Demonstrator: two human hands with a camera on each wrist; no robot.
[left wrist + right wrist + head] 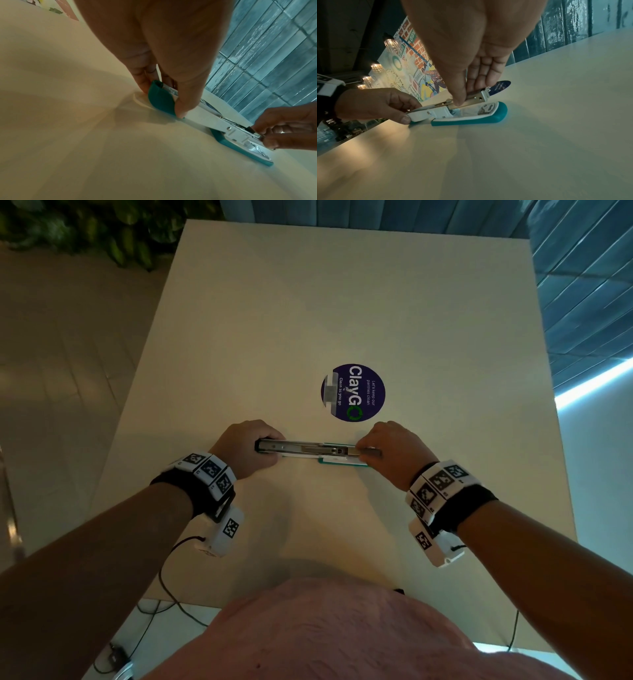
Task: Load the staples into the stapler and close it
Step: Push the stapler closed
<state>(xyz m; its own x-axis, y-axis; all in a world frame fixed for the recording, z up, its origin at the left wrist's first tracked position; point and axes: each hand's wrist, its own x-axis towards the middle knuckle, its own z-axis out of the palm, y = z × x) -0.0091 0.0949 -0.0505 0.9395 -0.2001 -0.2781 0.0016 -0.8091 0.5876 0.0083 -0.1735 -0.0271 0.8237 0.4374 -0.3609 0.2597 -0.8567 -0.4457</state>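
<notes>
On the desk (342, 525), the stapler (308, 449) lies swung open. Left hand (245, 448) grips its lid; right hand (390, 450) pinches the magazine (staples unclear). Seat them squarely, then close. Sticker (352, 392) beyond.

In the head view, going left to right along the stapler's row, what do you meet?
Left hand gripping the stapler's flipped-open top → stapler, open flat on the table → right hand pinching at the metal staple channel.
</notes>
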